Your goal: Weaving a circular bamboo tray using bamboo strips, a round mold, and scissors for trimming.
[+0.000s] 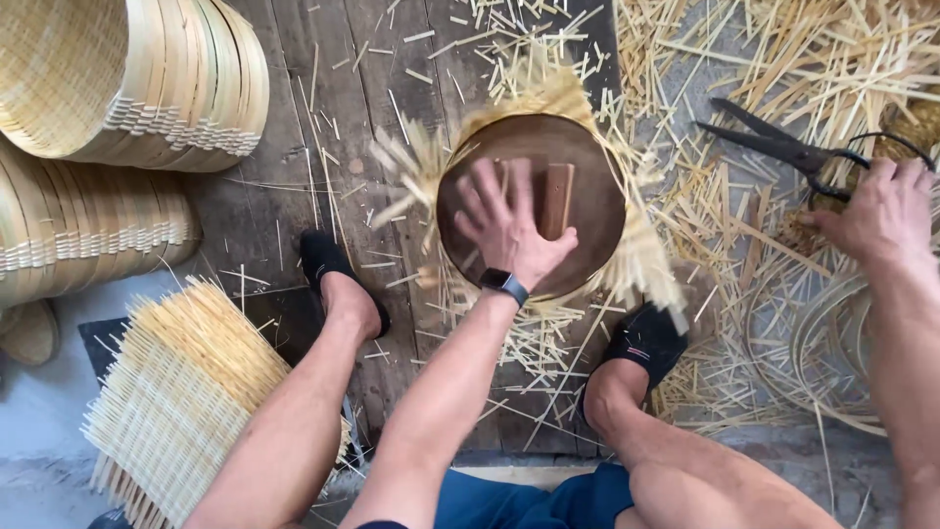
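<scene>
Left hand (507,227) pressed flat, fingers spread, on a round dark disc (534,204), wooden block (558,200) just beside the fingertips, woven strips (641,257) sticking out underneath. Right hand (884,217) curled around black scissors (783,145), probably gripping the handle loop; blurry there.

Your left hand (509,230) is blurring over the round mould (587,196), hiding its centre. The basket stack (127,78) is running off the top-left edge; your right hand (881,216) is covering the shears' (774,142) handles.
</scene>
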